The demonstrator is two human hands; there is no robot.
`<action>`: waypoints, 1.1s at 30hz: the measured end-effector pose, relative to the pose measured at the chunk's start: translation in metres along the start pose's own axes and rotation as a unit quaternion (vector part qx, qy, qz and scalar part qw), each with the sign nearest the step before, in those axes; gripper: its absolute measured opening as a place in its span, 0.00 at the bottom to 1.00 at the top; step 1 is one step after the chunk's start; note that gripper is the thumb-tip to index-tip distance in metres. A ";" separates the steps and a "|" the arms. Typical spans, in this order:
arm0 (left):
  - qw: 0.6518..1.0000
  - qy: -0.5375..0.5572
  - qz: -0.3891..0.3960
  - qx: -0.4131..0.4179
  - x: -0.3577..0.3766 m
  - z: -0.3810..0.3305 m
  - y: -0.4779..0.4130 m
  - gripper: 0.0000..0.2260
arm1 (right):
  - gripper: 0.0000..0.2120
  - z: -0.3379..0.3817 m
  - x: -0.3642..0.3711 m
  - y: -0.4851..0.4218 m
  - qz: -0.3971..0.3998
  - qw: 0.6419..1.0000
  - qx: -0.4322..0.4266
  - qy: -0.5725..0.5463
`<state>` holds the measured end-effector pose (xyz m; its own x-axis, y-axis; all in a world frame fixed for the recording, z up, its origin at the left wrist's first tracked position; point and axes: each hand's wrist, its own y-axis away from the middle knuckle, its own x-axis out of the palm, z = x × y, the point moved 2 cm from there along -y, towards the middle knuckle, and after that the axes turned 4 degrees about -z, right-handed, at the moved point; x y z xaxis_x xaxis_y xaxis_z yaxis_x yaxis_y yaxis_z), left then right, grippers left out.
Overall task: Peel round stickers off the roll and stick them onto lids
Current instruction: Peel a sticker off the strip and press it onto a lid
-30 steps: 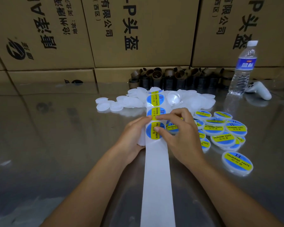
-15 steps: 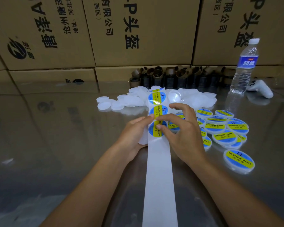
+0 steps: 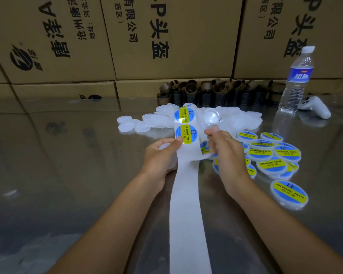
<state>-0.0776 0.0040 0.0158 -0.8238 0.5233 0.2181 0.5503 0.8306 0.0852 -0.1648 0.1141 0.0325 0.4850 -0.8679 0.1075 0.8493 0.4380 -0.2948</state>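
Note:
A white backing strip (image 3: 186,224) runs from the bottom edge up to my hands, with two blue-and-yellow round stickers (image 3: 186,134) left on its upper end. My left hand (image 3: 160,157) pinches the strip, thumb on the lower sticker's edge, and a plain white lid (image 3: 171,165) shows under its fingers. My right hand (image 3: 228,157) is just right of the strip, fingers closed on a peeled sticker (image 3: 204,147) seen nearly edge-on. Plain white lids (image 3: 238,119) are heaped behind my hands. Stickered lids (image 3: 271,157) lie to the right.
The table is shiny metal (image 3: 67,175). A water bottle (image 3: 297,80) and a white controller (image 3: 315,108) stand at the back right. Brown cardboard cores (image 3: 206,91) line the back edge below stacked cardboard boxes (image 3: 166,36). One stickered lid (image 3: 289,194) lies alone near my right forearm.
My right hand has peeled the lowest sticker off the strip and drawn it away to the right. The strip now shows bare backing where that sticker was.

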 end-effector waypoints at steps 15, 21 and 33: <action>0.999 0.034 -0.010 0.014 0.002 0.003 -0.002 0.07 | 0.16 0.001 0.001 -0.001 0.150 0.944 0.187 -0.225; 0.996 0.012 -0.082 0.011 -0.006 -0.001 -0.006 0.12 | 0.20 -0.002 0.005 0.003 0.207 0.947 0.184 -0.162; 0.979 -0.053 -0.186 0.068 -0.020 -0.001 -0.022 0.07 | 0.08 0.000 -0.003 -0.006 0.140 0.954 0.132 -0.230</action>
<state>-0.0731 -0.0251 0.0104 -0.9771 0.1910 0.0941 0.1925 0.9813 0.0074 -0.1710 0.1142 0.0334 0.6890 -0.5404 0.4830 0.6669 0.7336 -0.1305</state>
